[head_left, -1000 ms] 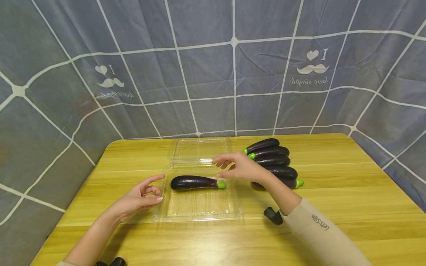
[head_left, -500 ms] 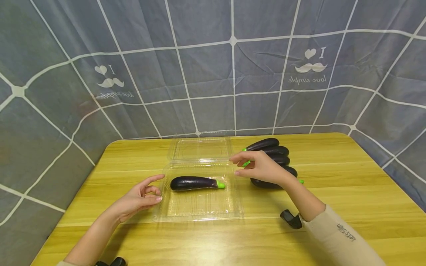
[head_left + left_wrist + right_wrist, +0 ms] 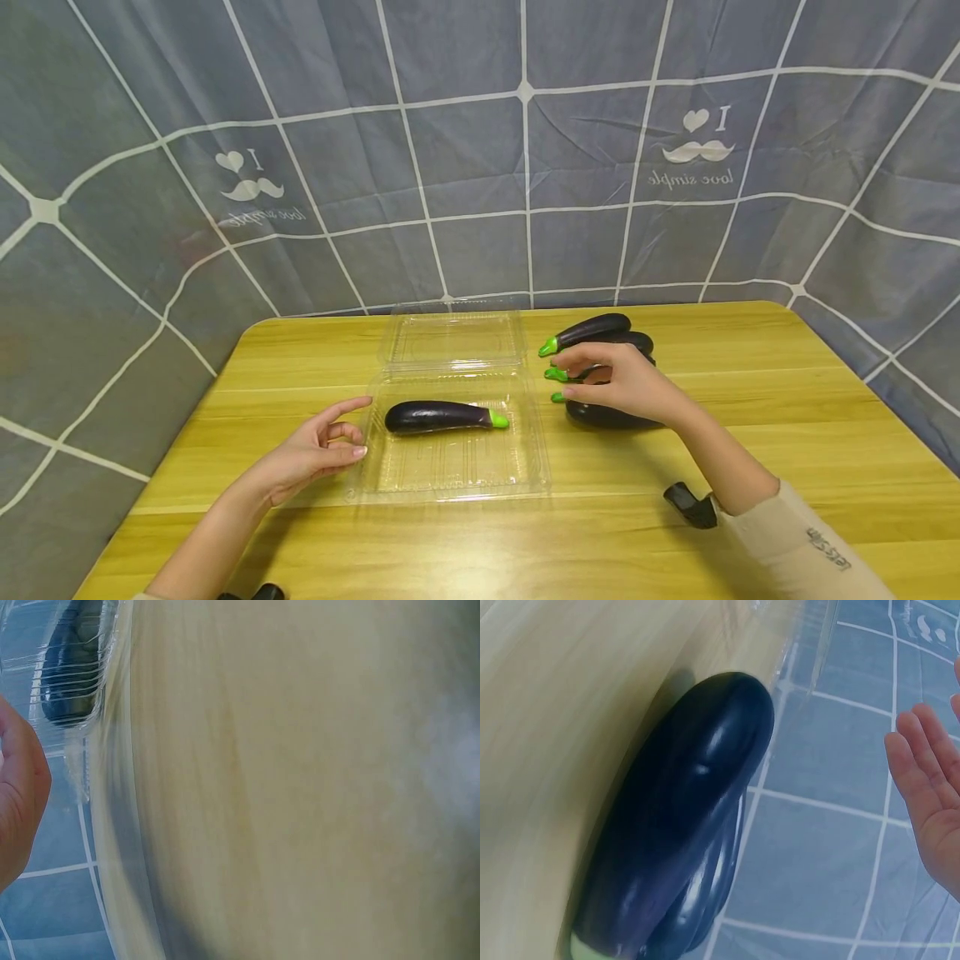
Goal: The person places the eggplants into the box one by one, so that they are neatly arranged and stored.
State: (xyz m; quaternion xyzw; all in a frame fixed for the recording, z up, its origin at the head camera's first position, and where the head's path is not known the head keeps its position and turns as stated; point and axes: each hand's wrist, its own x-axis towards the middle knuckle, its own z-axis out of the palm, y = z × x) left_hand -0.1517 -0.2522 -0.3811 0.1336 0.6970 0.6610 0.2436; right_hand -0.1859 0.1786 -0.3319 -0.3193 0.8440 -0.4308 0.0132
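A dark purple eggplant (image 3: pixel 437 417) with a green stem lies crosswise in the base of a clear plastic clamshell box (image 3: pixel 420 493), whose lid (image 3: pixel 457 337) is folded back. At the box's left edge is my left hand (image 3: pixel 311 450), fingers loosely bent; whether it touches the wall is hard to tell. My right hand (image 3: pixel 630 383) is over a heap of several eggplants (image 3: pixel 600 327) on the right, fingers apart, nothing held, hiding part of the heap. The right wrist view shows the nearest eggplant (image 3: pixel 682 802) of that heap, with my spread fingers off to its right.
A wooden table (image 3: pixel 480 546) carries everything. Behind and beside it hangs a grey curtain (image 3: pixel 480 167) with white grid lines. Black wrist devices (image 3: pixel 692 506) sit by both forearms.
My right hand has moved right, from above the box to over the eggplant heap. My left hand and the boxed eggplant have stayed in place.
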